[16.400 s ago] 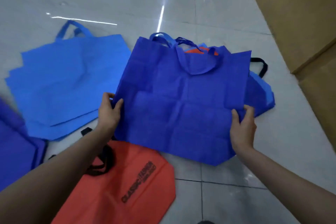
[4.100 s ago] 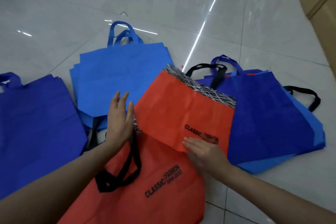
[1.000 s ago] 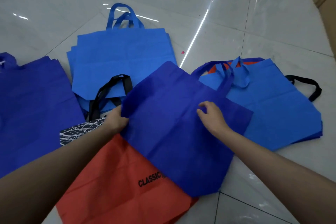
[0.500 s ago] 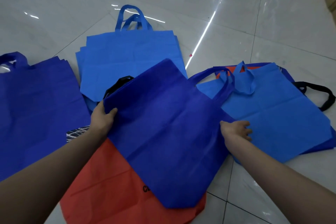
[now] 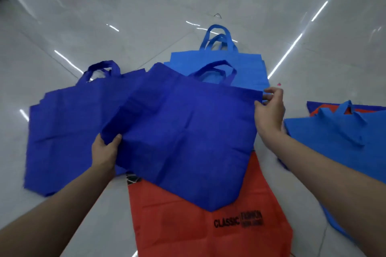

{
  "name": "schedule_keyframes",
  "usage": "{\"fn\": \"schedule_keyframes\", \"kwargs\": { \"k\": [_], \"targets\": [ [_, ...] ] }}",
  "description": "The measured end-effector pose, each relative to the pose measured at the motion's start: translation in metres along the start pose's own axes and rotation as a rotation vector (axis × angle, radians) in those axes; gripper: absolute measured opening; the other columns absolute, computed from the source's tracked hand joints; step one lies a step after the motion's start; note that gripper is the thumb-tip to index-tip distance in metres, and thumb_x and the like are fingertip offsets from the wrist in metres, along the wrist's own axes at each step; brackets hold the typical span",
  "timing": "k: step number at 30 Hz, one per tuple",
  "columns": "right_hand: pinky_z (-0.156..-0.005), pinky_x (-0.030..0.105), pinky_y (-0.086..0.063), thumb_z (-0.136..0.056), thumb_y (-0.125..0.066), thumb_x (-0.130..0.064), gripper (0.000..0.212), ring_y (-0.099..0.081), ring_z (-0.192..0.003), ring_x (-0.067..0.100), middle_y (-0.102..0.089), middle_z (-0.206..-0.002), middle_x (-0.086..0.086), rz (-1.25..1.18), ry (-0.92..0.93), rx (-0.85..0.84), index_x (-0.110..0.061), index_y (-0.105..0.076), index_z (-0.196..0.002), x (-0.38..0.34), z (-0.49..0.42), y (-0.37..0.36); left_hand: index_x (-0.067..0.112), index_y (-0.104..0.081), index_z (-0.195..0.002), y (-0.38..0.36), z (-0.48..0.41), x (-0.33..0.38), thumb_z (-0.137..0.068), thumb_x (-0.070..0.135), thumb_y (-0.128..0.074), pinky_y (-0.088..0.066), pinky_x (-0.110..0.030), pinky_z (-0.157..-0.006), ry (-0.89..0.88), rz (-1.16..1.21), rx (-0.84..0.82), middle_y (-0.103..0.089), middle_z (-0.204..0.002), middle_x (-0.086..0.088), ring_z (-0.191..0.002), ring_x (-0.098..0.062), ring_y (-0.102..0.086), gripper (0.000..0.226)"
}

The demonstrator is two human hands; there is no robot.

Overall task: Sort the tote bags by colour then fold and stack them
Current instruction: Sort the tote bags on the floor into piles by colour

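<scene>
The dark blue bag (image 5: 188, 131) is thin, soft and light, so it flops; hold it by 2 corners. The left hand (image 5: 105, 150) pinches the near-left corner, thumb on top. The right hand (image 5: 270, 110) pinches the top-right corner w/ curled fingers (image 5: 275, 91) (blurry, maybe just fingertips). Left of the left fingers: the dark blue pile (image 5: 69, 131). Past the right fingers: the light blue pile (image 5: 250, 69). Below both hands lies an orange bag (image 5: 177, 225). All bags look flat, empty.

Dark blue tote bag (image 5: 188, 131) between both hands
</scene>
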State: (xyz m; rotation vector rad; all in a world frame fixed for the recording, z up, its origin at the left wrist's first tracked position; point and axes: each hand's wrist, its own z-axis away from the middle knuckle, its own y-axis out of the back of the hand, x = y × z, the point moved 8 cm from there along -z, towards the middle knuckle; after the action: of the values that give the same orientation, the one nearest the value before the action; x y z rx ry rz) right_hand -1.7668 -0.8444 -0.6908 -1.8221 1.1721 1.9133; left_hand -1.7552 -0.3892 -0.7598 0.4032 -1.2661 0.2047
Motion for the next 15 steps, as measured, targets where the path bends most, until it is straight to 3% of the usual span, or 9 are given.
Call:
{"fn": "schedule_keyframes", "kwargs": {
  "k": [2, 4, 9, 12, 15],
  "targets": [
    [-0.068, 0.038, -0.049, -0.086, -0.053, 0.003, 0.029, -0.053, -0.078, 0.018, -0.052, -0.086, -0.007, -0.031, 0.016, -0.107, -0.011, -0.047, -0.111, -0.022, 0.0, -0.04, 0.01, -0.053, -0.124, 0.034, -0.006, -0.005, -0.091, 0.012, -0.058, -0.045, -0.039, -0.092, 0.009, 0.01, 0.077, -0.057, -0.12, -0.004, -0.11, -0.024, -0.054, 0.033],
    [-0.062, 0.035, -0.048, -0.088, -0.051, 0.003, 0.026, -0.051, -0.077, 0.016, -0.051, -0.089, -0.007, -0.053, 0.044, -0.226, -0.012, -0.046, -0.108, -0.046, 0.005, -0.082, 0.008, -0.051, -0.127, 0.065, -0.01, -0.009, -0.092, 0.013, -0.058, -0.044, -0.039, -0.095, 0.018, -0.003, 0.163, -0.055, -0.125, -0.006, -0.113, -0.024, -0.052, 0.036],
    [-0.053, 0.009, -0.041, -0.089, -0.048, 0.005, 0.025, -0.051, -0.081, 0.013, -0.052, -0.102, 0.0, -0.107, 0.136, -0.375, -0.012, -0.046, -0.108, -0.102, 0.027, -0.176, 0.007, -0.044, -0.136, 0.133, -0.012, -0.027, -0.091, 0.015, -0.059, -0.04, -0.043, -0.103, 0.094, -0.006, 0.383, -0.049, -0.136, -0.011, -0.122, -0.03, -0.047, 0.048],
    [-0.076, 0.012, -0.043, -0.093, -0.05, -0.003, 0.04, -0.052, -0.108, 0.012, -0.05, -0.123, 0.003, -0.175, 0.129, -0.517, -0.01, -0.041, -0.131, -0.123, 0.045, -0.223, 0.008, -0.037, -0.138, 0.156, -0.01, -0.029, -0.09, 0.016, -0.06, -0.041, -0.039, -0.1, 0.12, -0.013, 0.461, -0.046, -0.138, -0.013, -0.122, -0.03, -0.047, 0.053],
    [-0.093, 0.018, -0.033, -0.094, -0.051, -0.011, 0.049, -0.036, -0.13, 0.018, -0.036, -0.144, 0.004, 0.12, 0.266, -0.644, -0.009, -0.034, -0.14, -0.116, 0.072, -0.253, 0.007, -0.023, -0.144, 0.169, -0.009, -0.014, -0.083, 0.029, -0.069, -0.026, -0.048, -0.11, 0.126, -0.531, 0.547, -0.025, -0.15, -0.019, -0.135, -0.036, -0.03, 0.08]
  ]
}}
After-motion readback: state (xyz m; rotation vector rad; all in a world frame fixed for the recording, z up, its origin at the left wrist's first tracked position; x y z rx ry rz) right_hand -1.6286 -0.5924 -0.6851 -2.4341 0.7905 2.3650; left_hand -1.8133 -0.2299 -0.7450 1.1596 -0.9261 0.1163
